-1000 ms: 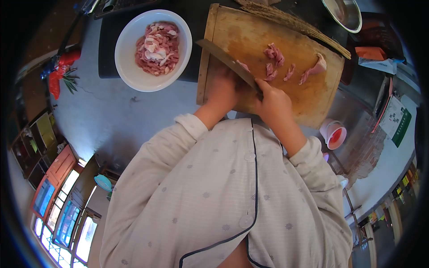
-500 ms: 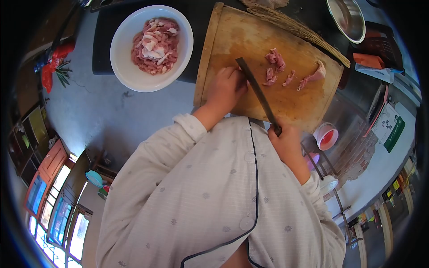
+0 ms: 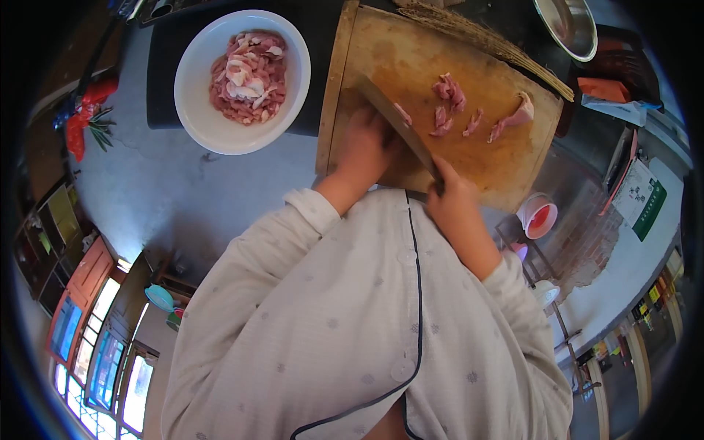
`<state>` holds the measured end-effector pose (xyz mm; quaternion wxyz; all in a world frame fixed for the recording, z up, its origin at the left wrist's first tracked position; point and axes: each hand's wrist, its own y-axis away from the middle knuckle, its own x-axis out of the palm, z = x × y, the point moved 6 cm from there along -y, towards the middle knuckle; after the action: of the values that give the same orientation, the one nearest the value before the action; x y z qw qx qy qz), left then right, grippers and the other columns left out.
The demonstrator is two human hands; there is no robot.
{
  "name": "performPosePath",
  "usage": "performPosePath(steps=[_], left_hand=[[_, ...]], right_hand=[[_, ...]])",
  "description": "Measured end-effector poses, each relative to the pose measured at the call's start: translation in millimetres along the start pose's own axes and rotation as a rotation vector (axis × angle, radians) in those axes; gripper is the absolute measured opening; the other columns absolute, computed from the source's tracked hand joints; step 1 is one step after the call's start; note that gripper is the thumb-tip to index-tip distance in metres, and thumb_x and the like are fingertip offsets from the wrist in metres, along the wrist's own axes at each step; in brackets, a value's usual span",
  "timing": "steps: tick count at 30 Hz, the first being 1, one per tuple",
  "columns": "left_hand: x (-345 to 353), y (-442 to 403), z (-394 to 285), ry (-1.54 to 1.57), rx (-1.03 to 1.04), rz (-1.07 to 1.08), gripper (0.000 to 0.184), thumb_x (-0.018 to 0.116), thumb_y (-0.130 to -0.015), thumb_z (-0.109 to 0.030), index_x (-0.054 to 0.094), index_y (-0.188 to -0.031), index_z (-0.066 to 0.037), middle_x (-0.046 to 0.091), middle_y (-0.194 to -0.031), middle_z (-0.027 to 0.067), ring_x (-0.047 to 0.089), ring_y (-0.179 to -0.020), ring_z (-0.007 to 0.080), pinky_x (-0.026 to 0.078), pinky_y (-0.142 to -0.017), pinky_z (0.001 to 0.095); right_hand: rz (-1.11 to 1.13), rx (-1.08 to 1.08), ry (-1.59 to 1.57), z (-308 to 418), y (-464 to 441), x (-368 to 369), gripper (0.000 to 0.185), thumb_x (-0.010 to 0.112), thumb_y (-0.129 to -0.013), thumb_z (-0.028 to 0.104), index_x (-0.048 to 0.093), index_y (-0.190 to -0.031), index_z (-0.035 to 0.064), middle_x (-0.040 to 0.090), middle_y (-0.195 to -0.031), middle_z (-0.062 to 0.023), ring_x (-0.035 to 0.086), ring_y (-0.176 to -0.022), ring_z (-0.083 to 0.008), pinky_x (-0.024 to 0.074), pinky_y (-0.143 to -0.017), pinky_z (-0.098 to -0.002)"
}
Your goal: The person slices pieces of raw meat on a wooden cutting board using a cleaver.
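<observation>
My right hand [image 3: 456, 199] grips the handle of a cleaver [image 3: 402, 123], its blade slanting up and left across the wooden cutting board [image 3: 469, 172]. Just left of the blade, my left hand [image 3: 364, 147] is on the board with curled fingers; they are blurred and partly behind the cleaver, so what lies under them is hidden. A small strip of raw meat [image 3: 402, 114] shows against the blade's right side. Farther right lie several meat scraps [image 3: 449, 93] and a longer pale piece of meat [image 3: 513, 117].
A white bowl [image 3: 194, 92] holding cut raw meat [image 3: 253, 77] stands left of the board. Along the board's far edge lies a bundle of dry stalks [image 3: 488, 44]. A metal basin [image 3: 576, 29] is at the back right, and a pink bucket [image 3: 539, 215] stands lower right.
The cleaver has shifted left and its blade has turned flatter, with my right hand moving up and left. A meat strip now shows beside the blade. My left hand has moved slightly left.
</observation>
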<state>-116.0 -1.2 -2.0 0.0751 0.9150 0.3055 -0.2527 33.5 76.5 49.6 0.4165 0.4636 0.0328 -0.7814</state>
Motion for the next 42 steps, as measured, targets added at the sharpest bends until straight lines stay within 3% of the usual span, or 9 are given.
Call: performPosePath(steps=[3, 6, 9, 12, 15, 24, 27, 34, 42], left_hand=[[1.0, 1.3, 3.9, -0.028, 0.036, -0.031, 0.026, 0.068, -0.073, -0.002, 0.064, -0.099, -0.006, 0.061, -0.099, 0.0149, 0.058, -0.092, 0.0376, 0.049, -0.078, 0.0439], [2.2, 2.8, 1.9, -0.016, 0.031, -0.021, 0.021, 0.068, -0.073, -0.002, 0.063, -0.093, -0.005, 0.061, -0.096, 0.0144, 0.057, -0.09, 0.0366, 0.048, -0.076, 0.0429], [1.4, 1.8, 6.5, 0.001, 0.007, -0.036, 0.02, 0.068, -0.072, -0.003, 0.063, -0.091, -0.005, 0.061, -0.094, 0.0136, 0.057, -0.09, 0.0358, 0.048, -0.077, 0.0417], [-0.2, 2.0, 7.5, 0.001, 0.021, -0.062, 0.021, 0.07, -0.072, -0.004, 0.063, -0.092, -0.005, 0.061, -0.093, 0.0131, 0.057, -0.09, 0.0352, 0.048, -0.077, 0.0415], [0.6, 0.1, 6.7, 0.009, 0.013, -0.035, 0.022, 0.07, -0.073, -0.004, 0.063, -0.093, -0.005, 0.062, -0.094, 0.0132, 0.057, -0.09, 0.0354, 0.048, -0.077, 0.0419], [5.6, 4.9, 10.2, -0.005, 0.027, -0.052, 0.02, 0.07, -0.075, -0.008, 0.063, -0.093, -0.006, 0.06, -0.095, 0.0137, 0.057, -0.091, 0.0368, 0.048, -0.078, 0.0461], [11.9, 4.5, 22.5, 0.001, -0.054, 0.027, 0.034, 0.07, -0.076, -0.006, 0.064, -0.11, -0.007, 0.063, -0.107, 0.0174, 0.057, -0.103, 0.0384, 0.048, -0.088, 0.044], [0.7, -0.7, 9.7, 0.025, 0.012, 0.006, 0.022, 0.068, -0.073, -0.003, 0.064, -0.095, -0.004, 0.061, -0.092, 0.0153, 0.056, -0.092, 0.0377, 0.047, -0.079, 0.0452], [4.0, 11.6, 5.5, 0.016, 0.074, 0.002, 0.015, 0.07, -0.076, -0.007, 0.064, -0.09, -0.005, 0.062, -0.091, 0.0114, 0.058, -0.089, 0.0337, 0.048, -0.075, 0.043]], right_hand=[[0.171, 0.222, -0.005, -22.8, 25.3, -11.4, 0.04, 0.06, -0.076, 0.006, 0.064, -0.116, 0.002, 0.067, -0.083, -0.027, 0.066, -0.08, -0.0428, 0.053, -0.078, -0.0486], [0.159, 0.192, 0.058, -15.1, 2.1, -0.9, 0.039, 0.058, -0.078, 0.005, 0.065, -0.115, 0.0004, 0.066, -0.086, -0.0286, 0.066, -0.081, -0.0423, 0.0536, -0.076, -0.0446], [0.059, 0.175, -0.211, -3.8, -33.1, 0.4, 0.026, 0.061, -0.084, 0.012, 0.067, -0.105, -0.0017, 0.06, -0.063, -0.0186, 0.06, -0.055, -0.025, 0.0462, -0.055, -0.0371], [-0.036, 0.151, -0.169, -4.6, -21.7, -13.7, 0.024, 0.062, -0.084, 0.013, 0.068, -0.102, -0.001, 0.056, -0.059, -0.016, 0.055, -0.05, -0.0206, 0.0434, -0.052, -0.0353], [0.161, 0.318, -0.095, 0.8, 5.7, -24.8, 0.034, 0.059, -0.08, 0.008, 0.067, -0.111, -0.0009, 0.066, -0.084, -0.0283, 0.067, -0.078, -0.0408, 0.0531, -0.072, -0.0406], [0.063, 0.082, -0.039, 30.4, -33.3, 10.7, 0.034, 0.059, -0.08, 0.007, 0.065, -0.113, 0.0034, 0.064, -0.084, -0.0274, 0.064, -0.08, -0.0438, 0.0508, -0.07, -0.0472], [0.044, 0.076, -0.02, 37.9, -46.0, 17.6, 0.034, 0.06, -0.079, 0.007, 0.066, -0.112, 0.0039, 0.065, -0.085, -0.027, 0.064, -0.08, -0.0429, 0.0511, -0.071, -0.0476], [0.127, 0.222, -0.037, -17.3, 28.5, 2.3, 0.031, 0.061, -0.079, 0.009, 0.067, -0.109, 0.0028, 0.064, -0.08, -0.0267, 0.063, -0.078, -0.045, 0.0514, -0.07, -0.0468], [0.074, 0.11, -0.185, 28.0, -66.2, 18.1, 0.031, 0.06, -0.078, 0.014, 0.068, -0.104, -0.0018, 0.066, -0.089, -0.0287, 0.065, -0.087, -0.0442, 0.0529, -0.076, -0.0461]])
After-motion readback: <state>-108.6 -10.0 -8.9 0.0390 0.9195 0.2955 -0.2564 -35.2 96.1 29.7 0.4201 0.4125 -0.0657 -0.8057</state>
